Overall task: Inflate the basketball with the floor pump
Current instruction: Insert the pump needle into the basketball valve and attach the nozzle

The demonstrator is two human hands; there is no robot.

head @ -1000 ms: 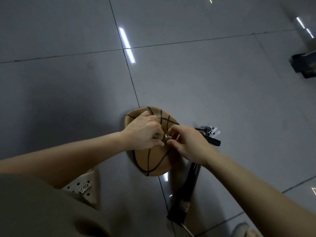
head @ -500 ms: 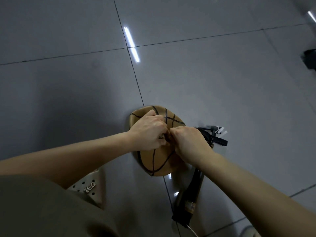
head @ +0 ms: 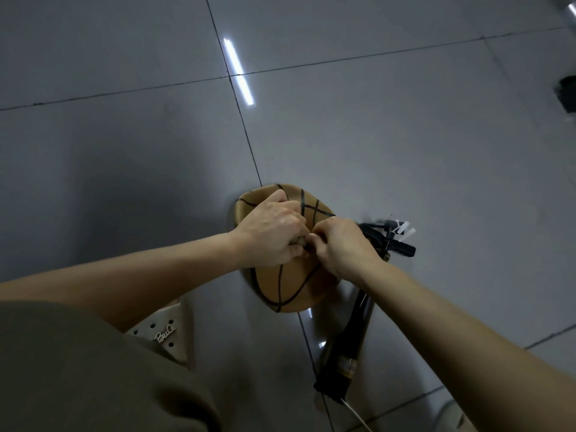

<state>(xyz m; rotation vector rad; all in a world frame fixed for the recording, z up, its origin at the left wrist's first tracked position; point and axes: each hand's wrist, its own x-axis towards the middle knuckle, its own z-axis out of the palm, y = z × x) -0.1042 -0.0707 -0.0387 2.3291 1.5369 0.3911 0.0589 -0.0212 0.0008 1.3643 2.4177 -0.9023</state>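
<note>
The left hand (head: pixel 270 232) lies on top of the basketball (head: pixel 285 283), its fingers (head: pixel 293 221) curled together and pinched on a small pale piece at the ball's upper middle; what that piece is cannot be made out. The right hand (head: pixel 341 246) meets it from the other side, its fingers (head: pixel 314 244) bent in and pressed tip to tip against the left hand's at that same spot. Whether the right hand itself holds anything cannot be told.

The basketball is tan with black seams, limp and dented, and rests on the grey tiled floor (head: pixel 405 135) just in front of the person. The floor pump (head: pixel 346 353) lies on the floor beside the ball on the right, its black barrel passing under the right forearm, with a gold band whose print is too small to read. A perforated pale shoe (head: pixel 162 335) at lower left bears script that cannot be read with certainty.
</note>
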